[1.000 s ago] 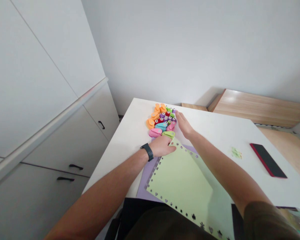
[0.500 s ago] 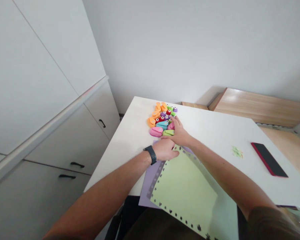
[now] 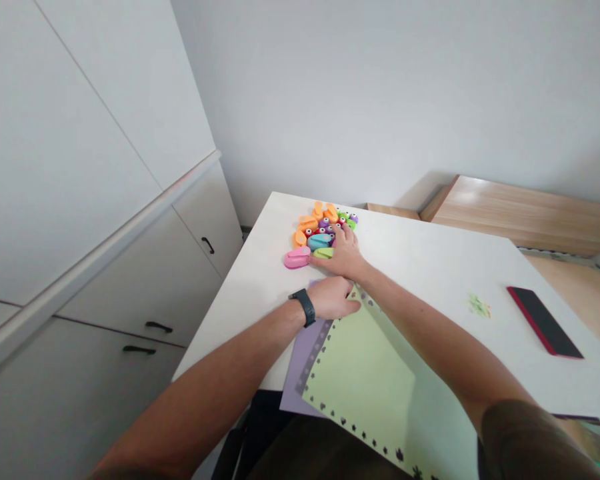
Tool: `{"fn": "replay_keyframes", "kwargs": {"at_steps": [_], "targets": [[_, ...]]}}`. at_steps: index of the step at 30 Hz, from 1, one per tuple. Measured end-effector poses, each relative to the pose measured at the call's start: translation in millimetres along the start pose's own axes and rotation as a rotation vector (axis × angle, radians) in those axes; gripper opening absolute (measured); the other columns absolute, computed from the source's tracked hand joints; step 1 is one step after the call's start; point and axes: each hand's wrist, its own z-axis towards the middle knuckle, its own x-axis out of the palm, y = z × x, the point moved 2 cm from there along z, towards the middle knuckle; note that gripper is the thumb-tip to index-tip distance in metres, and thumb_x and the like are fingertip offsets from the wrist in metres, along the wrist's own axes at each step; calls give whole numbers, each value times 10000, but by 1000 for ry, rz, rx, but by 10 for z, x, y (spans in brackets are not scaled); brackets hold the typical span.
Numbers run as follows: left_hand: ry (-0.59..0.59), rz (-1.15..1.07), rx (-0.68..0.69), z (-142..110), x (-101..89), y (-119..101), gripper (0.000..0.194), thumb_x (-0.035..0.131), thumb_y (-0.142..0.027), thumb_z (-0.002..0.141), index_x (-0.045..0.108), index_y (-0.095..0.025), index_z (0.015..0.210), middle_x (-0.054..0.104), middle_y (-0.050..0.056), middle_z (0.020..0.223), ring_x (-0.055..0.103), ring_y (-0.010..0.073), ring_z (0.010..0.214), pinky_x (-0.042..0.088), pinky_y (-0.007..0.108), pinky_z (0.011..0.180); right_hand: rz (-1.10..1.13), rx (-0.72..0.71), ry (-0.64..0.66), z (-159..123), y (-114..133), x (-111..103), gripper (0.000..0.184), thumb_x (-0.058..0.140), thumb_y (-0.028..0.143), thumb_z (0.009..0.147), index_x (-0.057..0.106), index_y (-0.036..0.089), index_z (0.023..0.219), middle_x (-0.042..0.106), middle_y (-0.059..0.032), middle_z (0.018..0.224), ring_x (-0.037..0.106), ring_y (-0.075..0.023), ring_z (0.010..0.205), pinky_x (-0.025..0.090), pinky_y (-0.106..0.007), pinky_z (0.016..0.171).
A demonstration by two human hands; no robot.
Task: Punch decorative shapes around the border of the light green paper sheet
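Note:
My left hand (image 3: 334,298), wearing a dark watch (image 3: 304,308) on its wrist, is closed on the top corner of a light green sheet of paper (image 3: 370,373). Small shapes are punched along the sheet's edges. Under it lies a purple sheet (image 3: 296,383), partly hidden. Just beyond, my right hand (image 3: 347,255) lies with fingers spread over a cluster of craft punches, touching several. At the cluster's near side are a pink punch (image 3: 297,257), a lime green punch (image 3: 323,253) and a blue punch (image 3: 319,241). Orange punches (image 3: 307,223) sit farther left.
A small pile of green paper bits (image 3: 479,305) lies on the white table (image 3: 420,267). Right of it is a black, red-edged flat object (image 3: 545,321). White cabinets (image 3: 130,373) stand left; a wooden headboard-like panel (image 3: 525,213) is behind on the right.
My right hand has shifted a little left and nearer, and the near punches have slid with it. The pink punch now sits farther left. My left hand stays at the paper's corner.

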Motion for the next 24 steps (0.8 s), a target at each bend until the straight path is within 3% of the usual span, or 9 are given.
{"fn": "replay_keyframes", "kwargs": {"at_steps": [9, 16, 24], "targets": [[-17, -1, 34, 26, 34, 53, 252, 602, -398, 826, 646, -184, 701, 658, 42, 643, 576, 182, 570, 340, 299, 529, 23, -26, 17, -70, 11, -103, 1393, 776, 842, 515, 227, 186, 1614, 201, -224, 1643, 73, -451, 1550, 154, -640, 1223], [-26, 27, 32, 46, 54, 77, 268, 619, -415, 813, 689, -172, 725, 640, 48, 628, 542, 185, 552, 319, 316, 512, -45, -75, -35, -51, 83, -51, 1417, 831, 776, 497, 180, 224, 1628, 6, -195, 1696, -1, -488, 1545, 122, -676, 1208], [-34, 12, 18, 43, 48, 76, 242, 617, -386, 799, 665, -166, 711, 656, 49, 638, 547, 170, 557, 320, 305, 511, -52, -82, -121, 44, 206, 53, 1309, 788, 791, 547, 266, 206, 1596, 73, -203, 1686, 52, -510, 1528, 103, -701, 1192]]}}
